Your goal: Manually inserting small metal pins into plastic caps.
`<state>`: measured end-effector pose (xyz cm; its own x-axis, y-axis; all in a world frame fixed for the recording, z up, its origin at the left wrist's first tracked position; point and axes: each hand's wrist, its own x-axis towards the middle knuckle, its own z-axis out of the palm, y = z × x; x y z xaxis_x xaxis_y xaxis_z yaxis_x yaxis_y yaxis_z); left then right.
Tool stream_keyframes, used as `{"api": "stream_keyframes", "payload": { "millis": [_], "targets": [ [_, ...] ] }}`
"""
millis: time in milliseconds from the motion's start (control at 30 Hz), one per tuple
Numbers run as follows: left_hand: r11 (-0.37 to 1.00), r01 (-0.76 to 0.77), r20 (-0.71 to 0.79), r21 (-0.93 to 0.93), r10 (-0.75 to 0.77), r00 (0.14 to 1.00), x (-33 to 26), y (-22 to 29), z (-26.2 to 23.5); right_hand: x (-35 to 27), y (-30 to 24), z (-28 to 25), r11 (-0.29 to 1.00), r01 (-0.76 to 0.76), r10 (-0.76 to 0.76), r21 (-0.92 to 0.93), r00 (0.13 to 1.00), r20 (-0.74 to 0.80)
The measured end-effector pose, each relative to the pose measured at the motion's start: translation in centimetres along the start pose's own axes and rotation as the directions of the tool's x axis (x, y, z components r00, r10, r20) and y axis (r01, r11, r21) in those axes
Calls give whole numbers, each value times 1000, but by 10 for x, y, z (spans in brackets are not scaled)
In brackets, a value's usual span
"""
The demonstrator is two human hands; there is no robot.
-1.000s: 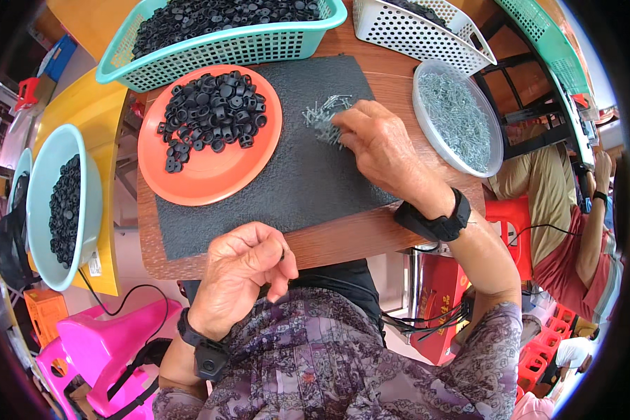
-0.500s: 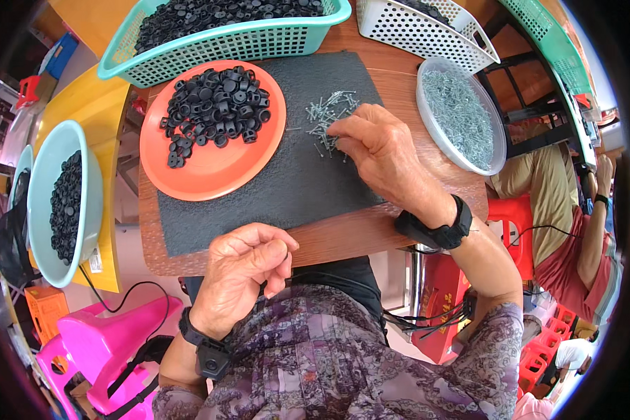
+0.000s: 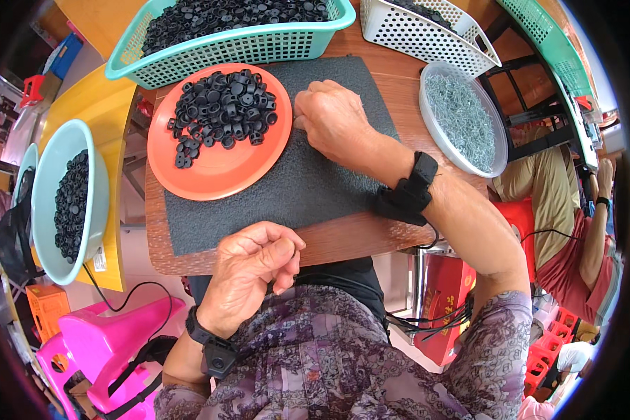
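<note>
My left hand (image 3: 248,269) is closed in front of the table's near edge, thumb pressed to the curled fingers; whatever it holds cannot be made out. Over the dark grey mat (image 3: 259,199), my right hand (image 3: 332,119) is bent with its fingertips together, close to the right rim of the orange plate (image 3: 210,182). Its contents, if any, are hidden, and the hand covers the spot where loose screws lay. Small black round caps (image 3: 234,105) are heaped on the plate. To the right, a clear round tub (image 3: 500,157) holds many thin silvery screws (image 3: 458,119).
A teal basket (image 3: 224,52) of black caps stands at the back, with a white perforated basket (image 3: 427,42) beside it. At the left, a pale blue basin (image 3: 96,203) holds more black parts. A pink stool (image 3: 112,336) stands low left. Another person (image 3: 574,259) sits at the right.
My right hand has moved left across the mat from the screw pile toward the plate. My left hand keeps its closed pose, nearly still.
</note>
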<state>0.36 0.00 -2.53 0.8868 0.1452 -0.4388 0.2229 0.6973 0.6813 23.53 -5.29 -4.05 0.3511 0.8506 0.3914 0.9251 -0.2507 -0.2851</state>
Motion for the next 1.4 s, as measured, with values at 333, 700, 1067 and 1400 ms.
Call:
{"api": "stream_keyframes", "payload": {
  "millis": [333,700,1067,1400],
  "targets": [
    [995,-90,-12,44,91,996,2,4,3,-14,-3,-24,978,-149,157,146,986,-49],
    [988,-153,-69,32,155,986,20,10,14,-89,-65,-54,458,-473,519,753,830,206],
    [977,-190,36,-96,194,980,5,4,10,-96,-108,-49,44,-162,512,986,851,117],
    [966,-209,-28,-153,207,978,5,0,14,-103,-118,-21,190,-13,529,982,844,-91]
  ]
}}
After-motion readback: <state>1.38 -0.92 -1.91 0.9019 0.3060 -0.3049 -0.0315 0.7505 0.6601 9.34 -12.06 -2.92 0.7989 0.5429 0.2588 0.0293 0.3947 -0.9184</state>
